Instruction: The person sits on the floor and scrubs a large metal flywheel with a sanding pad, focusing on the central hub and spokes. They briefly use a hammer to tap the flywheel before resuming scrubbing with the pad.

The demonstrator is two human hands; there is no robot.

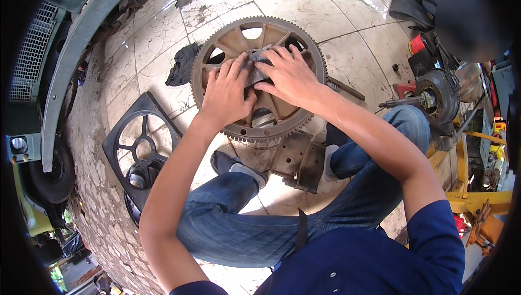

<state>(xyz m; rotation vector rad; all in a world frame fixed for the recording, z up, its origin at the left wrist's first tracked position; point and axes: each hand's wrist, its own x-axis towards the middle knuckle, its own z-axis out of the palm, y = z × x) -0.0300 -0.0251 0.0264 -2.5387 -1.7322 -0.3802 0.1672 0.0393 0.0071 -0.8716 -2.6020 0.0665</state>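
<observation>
A large brown toothed flywheel (272, 109) with wide spokes lies flat in front of me. A crumpled grey rag (259, 55) rests over its hub. My right hand (290, 75) presses the rag from the right, fingers bent over it and thumb along its lower edge. From the left, my left hand (225, 91) curls its fingers at the rag's other edge, thumb pointing down over a spoke. Both hands hide much of the hub. Under the near rim sits a dark metal bracket (298, 159) with holes, between my feet.
A black cloth (183, 64) lies left of the flywheel, with a black plastic fan frame (144, 143) nearer me. A metal bar (346, 88) pokes out at right. Further right are a shafted machine part (437, 97) and a person in a dark cap (467, 18). A vehicle bumper (73, 72) stands left.
</observation>
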